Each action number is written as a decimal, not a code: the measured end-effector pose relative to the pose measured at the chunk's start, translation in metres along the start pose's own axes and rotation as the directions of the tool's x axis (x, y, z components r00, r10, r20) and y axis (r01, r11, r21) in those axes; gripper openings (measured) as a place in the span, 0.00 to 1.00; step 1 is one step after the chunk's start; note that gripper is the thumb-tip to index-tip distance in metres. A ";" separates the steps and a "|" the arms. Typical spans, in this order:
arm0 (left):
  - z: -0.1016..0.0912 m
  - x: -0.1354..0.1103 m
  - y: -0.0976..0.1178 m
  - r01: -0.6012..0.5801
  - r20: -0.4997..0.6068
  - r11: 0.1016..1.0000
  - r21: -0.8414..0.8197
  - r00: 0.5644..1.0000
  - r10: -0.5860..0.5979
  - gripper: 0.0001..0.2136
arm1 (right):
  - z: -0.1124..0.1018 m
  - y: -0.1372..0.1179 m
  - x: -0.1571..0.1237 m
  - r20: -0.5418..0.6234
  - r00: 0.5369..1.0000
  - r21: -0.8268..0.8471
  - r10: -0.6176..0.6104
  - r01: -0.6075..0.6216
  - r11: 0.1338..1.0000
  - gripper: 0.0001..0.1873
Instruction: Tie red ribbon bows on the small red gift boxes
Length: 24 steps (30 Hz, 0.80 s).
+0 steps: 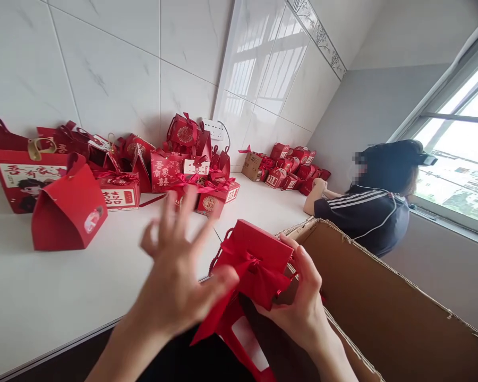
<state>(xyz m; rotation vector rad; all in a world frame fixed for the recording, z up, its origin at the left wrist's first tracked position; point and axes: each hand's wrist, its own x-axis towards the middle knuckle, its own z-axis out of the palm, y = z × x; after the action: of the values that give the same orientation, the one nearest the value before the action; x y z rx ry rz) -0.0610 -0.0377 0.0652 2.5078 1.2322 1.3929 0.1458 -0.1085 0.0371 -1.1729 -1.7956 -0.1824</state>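
My right hand grips a small red gift box with a red ribbon bow, held over the edge of the white counter. My left hand is raised just left of the box with its fingers spread, slightly blurred, its thumb near the ribbon. A red strip or bag part hangs below the box.
A pile of red gift boxes and bags lies along the tiled wall. A second red pile sits in the far corner. A person in a dark striped top leans on the counter by the window. A large open cardboard box stands at the right.
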 end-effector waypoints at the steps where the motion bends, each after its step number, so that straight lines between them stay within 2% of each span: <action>1: 0.000 -0.003 0.004 -0.160 0.052 0.987 -0.029 0.985 0.162 0.33 | 0.000 0.000 0.000 0.004 1.000 0.006 -0.014 0.014 1.000 0.54; 2: 0.000 -0.006 0.009 -0.268 0.099 0.963 -0.038 0.958 0.271 0.32 | 0.000 0.001 0.000 0.002 1.000 0.010 -0.022 0.022 1.000 0.54; 3: 0.000 -0.008 0.012 -0.294 0.117 0.956 -0.013 0.949 0.294 0.30 | 0.001 0.001 0.000 -0.006 1.000 0.008 -0.026 0.026 1.000 0.54; 4: 0.000 -0.009 0.014 -0.234 0.103 0.971 0.044 0.968 0.228 0.30 | 0.001 0.002 0.000 -0.022 1.000 -0.001 -0.023 0.023 1.000 0.54; 5: -0.001 -0.010 0.014 -0.114 0.052 0.988 0.107 0.993 0.109 0.30 | 0.001 0.002 0.000 -0.042 0.999 -0.013 -0.016 0.016 1.000 0.55; 6: -0.002 -0.010 0.014 0.012 -0.018 0.988 0.152 1.000 -0.009 0.31 | 0.001 0.003 0.000 -0.060 0.998 -0.022 -0.013 0.012 1.000 0.55; 7: -0.002 -0.010 0.014 0.092 -0.075 0.981 0.169 0.994 -0.080 0.32 | 0.001 0.003 0.000 -0.069 0.997 -0.026 -0.016 0.014 1.000 0.55; 8: -0.003 -0.010 0.014 0.094 -0.092 0.982 0.166 0.993 -0.080 0.33 | 0.001 0.004 0.000 -0.073 0.997 -0.022 -0.024 0.022 1.000 0.54; 11: -0.003 -0.010 0.016 -0.161 0.081 0.977 0.140 0.985 0.151 0.34 | 0.002 0.004 0.002 -0.065 0.996 0.013 -0.060 0.061 0.998 0.54; 12: -0.002 -0.010 0.016 -0.165 0.110 0.973 0.160 0.983 0.148 0.34 | 0.003 0.004 0.002 -0.067 0.995 0.006 -0.072 0.072 0.997 0.54; 13: -0.001 -0.009 0.017 -0.100 0.088 0.975 0.199 0.993 0.084 0.34 | 0.004 0.004 0.002 -0.072 0.994 -0.011 -0.078 0.077 0.997 0.54; 15: 0.002 -0.009 0.021 0.060 -0.037 0.965 0.256 0.998 -0.052 0.36 | 0.005 0.004 0.002 -0.076 0.994 -0.054 -0.079 0.075 0.996 0.55; 16: 0.003 -0.009 0.023 0.038 -0.056 0.969 0.243 0.998 -0.025 0.37 | 0.005 0.004 0.002 -0.074 0.994 -0.070 -0.083 0.078 0.995 0.55; 17: 0.003 -0.010 0.027 -0.073 -0.020 0.975 0.210 0.997 0.079 0.37 | 0.005 0.004 0.002 -0.071 0.994 -0.079 -0.089 0.083 0.993 0.54; 19: 0.001 -0.010 0.033 -0.337 0.122 0.934 0.119 0.938 0.323 0.35 | 0.003 0.003 0.002 -0.066 0.993 -0.088 -0.099 0.093 0.992 0.53; 20: 0.000 -0.010 0.035 -0.380 0.158 0.920 0.098 0.919 0.362 0.33 | 0.001 0.001 0.002 -0.055 0.994 -0.087 -0.098 0.093 0.992 0.52; 21: -0.002 -0.008 0.036 -0.345 0.146 0.932 0.109 0.933 0.328 0.33 | 0.000 0.000 0.002 -0.052 0.994 -0.078 -0.092 0.088 0.993 0.51; 23: -0.002 -0.004 0.033 -0.146 0.055 0.980 0.135 0.989 0.140 0.35 | 0.002 -0.002 0.002 -0.054 0.997 -0.011 -0.048 0.047 0.999 0.46; 24: 0.001 -0.002 0.029 -0.060 0.047 0.992 0.110 0.997 0.056 0.36 | 0.007 -0.001 0.002 -0.051 0.999 0.049 -0.003 0.005 0.999 0.43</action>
<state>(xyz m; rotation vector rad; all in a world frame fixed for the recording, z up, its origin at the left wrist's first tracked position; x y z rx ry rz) -0.0427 -0.0586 0.0742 2.6526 1.2729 1.3087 0.1400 -0.1039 0.0351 -1.1205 -1.7487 -0.1675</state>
